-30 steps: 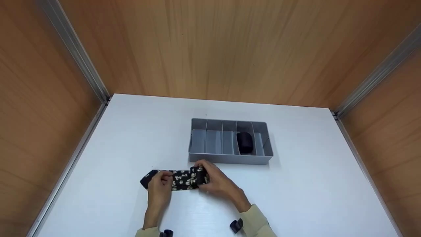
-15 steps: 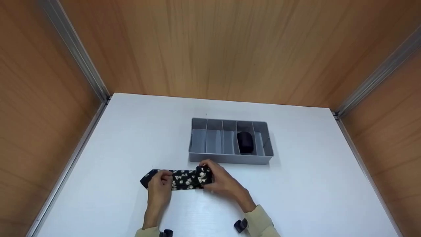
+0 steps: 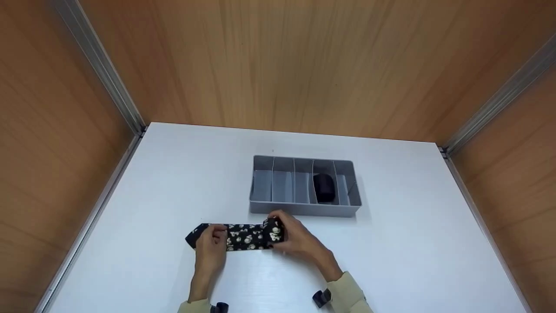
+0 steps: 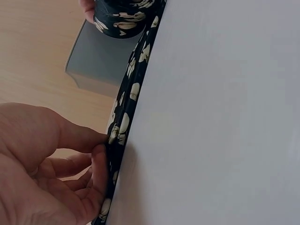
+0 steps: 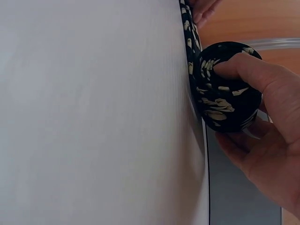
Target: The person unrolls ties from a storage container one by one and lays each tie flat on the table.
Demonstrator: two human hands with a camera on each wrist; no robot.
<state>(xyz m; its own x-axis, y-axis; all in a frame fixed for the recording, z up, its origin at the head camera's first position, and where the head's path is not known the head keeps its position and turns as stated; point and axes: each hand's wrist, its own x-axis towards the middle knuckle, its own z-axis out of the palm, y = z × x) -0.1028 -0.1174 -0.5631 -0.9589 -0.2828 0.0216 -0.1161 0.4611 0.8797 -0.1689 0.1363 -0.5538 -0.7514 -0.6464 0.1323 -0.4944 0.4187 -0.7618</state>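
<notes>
A black necktie (image 3: 247,237) with a cream flower pattern lies along the white table, its pointed end to the left and its other part wound into a roll (image 3: 273,230). My left hand (image 3: 211,248) pinches the flat part near the point; in the left wrist view its thumb and fingertips (image 4: 99,149) meet at the tie's edge. Curled round the roll from the right is my right hand (image 3: 299,239). In the right wrist view the thumb (image 5: 229,68) presses on the roll's coiled side, with the other fingers partly hidden behind and below.
Just beyond the hands stands a grey divided box (image 3: 304,209) with several compartments. A dark rolled piece (image 3: 324,188) sits in the second compartment from the right. Wooden panels (image 3: 278,65) enclose the table (image 3: 412,226) at the back and both sides.
My right hand has shifted a little to the right with the roll, and more flat tie shows between the hands. The left hand has stayed in place.
</notes>
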